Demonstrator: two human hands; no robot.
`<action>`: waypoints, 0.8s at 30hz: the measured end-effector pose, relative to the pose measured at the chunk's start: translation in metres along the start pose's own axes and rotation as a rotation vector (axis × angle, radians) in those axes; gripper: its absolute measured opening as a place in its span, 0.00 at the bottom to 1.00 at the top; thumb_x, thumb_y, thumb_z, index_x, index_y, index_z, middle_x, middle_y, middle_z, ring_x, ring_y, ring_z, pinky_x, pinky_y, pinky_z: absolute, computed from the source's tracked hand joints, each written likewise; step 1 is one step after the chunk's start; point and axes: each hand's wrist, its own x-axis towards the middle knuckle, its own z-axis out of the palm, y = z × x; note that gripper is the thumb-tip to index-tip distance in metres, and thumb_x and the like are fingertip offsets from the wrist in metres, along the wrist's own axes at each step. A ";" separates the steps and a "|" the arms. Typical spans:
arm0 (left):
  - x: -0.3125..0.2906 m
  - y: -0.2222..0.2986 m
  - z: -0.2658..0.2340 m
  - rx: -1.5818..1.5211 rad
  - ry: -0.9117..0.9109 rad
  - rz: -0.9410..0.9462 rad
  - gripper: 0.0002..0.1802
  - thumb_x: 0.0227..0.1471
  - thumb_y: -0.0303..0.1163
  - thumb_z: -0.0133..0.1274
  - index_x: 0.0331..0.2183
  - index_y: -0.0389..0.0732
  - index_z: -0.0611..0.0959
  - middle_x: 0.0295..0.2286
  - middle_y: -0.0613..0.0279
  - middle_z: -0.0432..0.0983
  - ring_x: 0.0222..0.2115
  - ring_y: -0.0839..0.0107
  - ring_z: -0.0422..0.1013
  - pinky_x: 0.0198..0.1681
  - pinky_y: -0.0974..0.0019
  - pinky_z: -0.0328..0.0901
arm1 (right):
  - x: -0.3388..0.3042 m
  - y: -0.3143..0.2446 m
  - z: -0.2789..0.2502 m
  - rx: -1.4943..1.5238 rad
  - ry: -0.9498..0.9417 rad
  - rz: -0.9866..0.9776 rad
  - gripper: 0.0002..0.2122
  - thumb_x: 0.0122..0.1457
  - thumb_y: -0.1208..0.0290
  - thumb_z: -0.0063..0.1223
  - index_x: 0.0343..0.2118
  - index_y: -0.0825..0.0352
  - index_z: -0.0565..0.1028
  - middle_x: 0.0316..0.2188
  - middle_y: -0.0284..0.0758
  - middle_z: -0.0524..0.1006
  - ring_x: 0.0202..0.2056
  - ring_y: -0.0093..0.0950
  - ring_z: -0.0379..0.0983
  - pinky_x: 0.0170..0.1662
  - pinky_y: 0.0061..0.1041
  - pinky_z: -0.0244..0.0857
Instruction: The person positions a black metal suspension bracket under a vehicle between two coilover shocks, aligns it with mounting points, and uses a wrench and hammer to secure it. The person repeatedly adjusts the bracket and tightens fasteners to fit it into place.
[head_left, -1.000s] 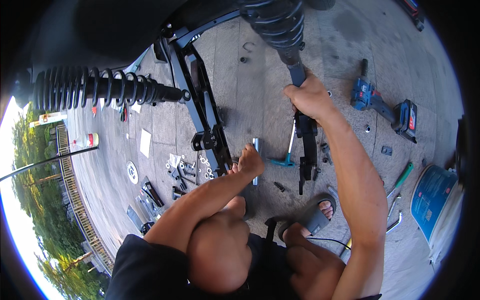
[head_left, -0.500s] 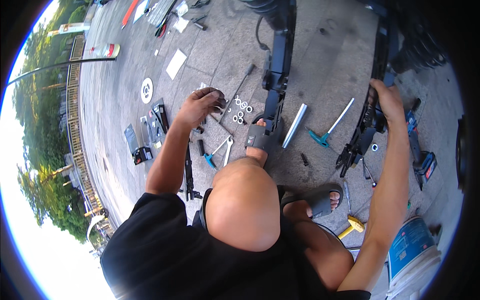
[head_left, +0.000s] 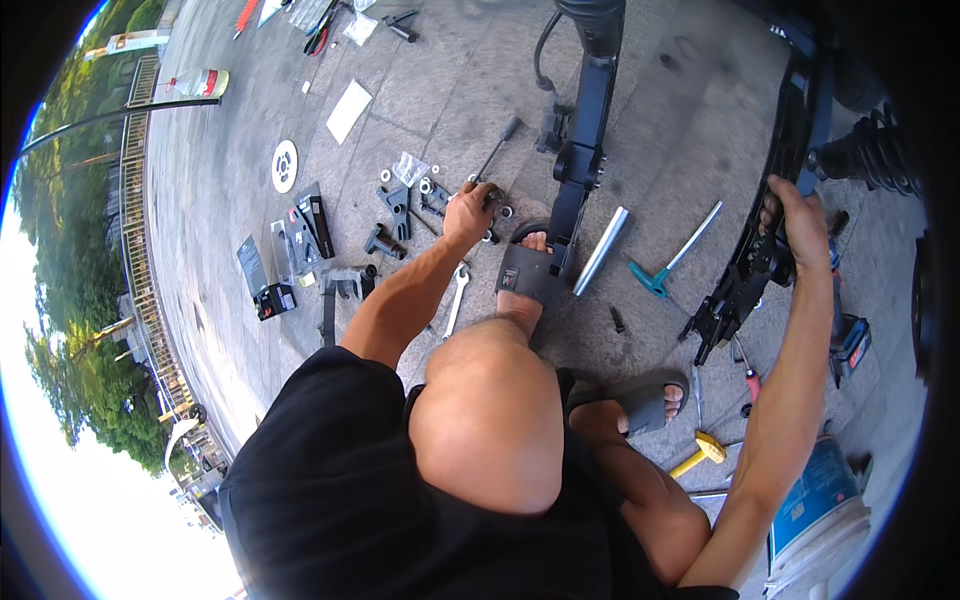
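Note:
My left hand (head_left: 468, 212) is down among the small metal rings on the paving, fingers drawn together over them. Whatever lies between its fingertips is hidden. One ring (head_left: 507, 212) shows just beside the fingertips. Off to the right, my right hand (head_left: 803, 225) is wrapped round a black metal frame arm (head_left: 750, 262), whose lower end carries a jointed bracket. A second black frame arm (head_left: 583, 150) stands in the middle, coming down beside my sandalled foot. Near the left forearm lie an open-end wrench (head_left: 457, 298) and dark metal brackets (head_left: 395, 207).
A silver tube (head_left: 601, 251), a teal T-handle wrench (head_left: 655, 278) and a dark bolt (head_left: 617, 320) lie between the arms. A yellow hammer (head_left: 707, 449), cordless power tool (head_left: 851, 343) and bucket (head_left: 815, 505) are at right. Packaging (head_left: 272, 298) and a white disc (head_left: 285, 166) lie left.
My left hand has moved right and down onto the rings from above the parts at the left. My right hand still grips the frame arm; the view has shifted slightly.

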 end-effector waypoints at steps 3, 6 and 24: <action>0.003 0.002 -0.001 -0.020 -0.020 0.002 0.10 0.48 0.32 0.59 0.36 0.45 0.84 0.33 0.50 0.76 0.35 0.49 0.75 0.39 0.55 0.69 | -0.001 0.000 0.000 -0.024 0.016 -0.006 0.13 0.56 0.62 0.55 0.22 0.67 0.76 0.16 0.31 0.73 0.20 0.23 0.70 0.28 0.25 0.63; 0.001 0.012 -0.021 -0.080 -0.026 0.016 0.09 0.49 0.31 0.58 0.35 0.41 0.84 0.30 0.51 0.79 0.32 0.52 0.77 0.36 0.59 0.70 | 0.000 0.002 0.001 0.012 -0.014 -0.026 0.10 0.59 0.64 0.55 0.24 0.62 0.71 0.15 0.26 0.68 0.16 0.20 0.66 0.21 0.24 0.62; 0.158 0.410 -0.142 0.106 0.255 0.574 0.13 0.52 0.38 0.53 0.34 0.40 0.85 0.29 0.48 0.82 0.33 0.52 0.79 0.41 0.55 0.72 | -0.021 -0.021 0.018 0.034 0.067 -0.133 0.20 0.52 0.68 0.50 0.47 0.75 0.71 0.24 0.40 0.76 0.28 0.31 0.75 0.32 0.31 0.68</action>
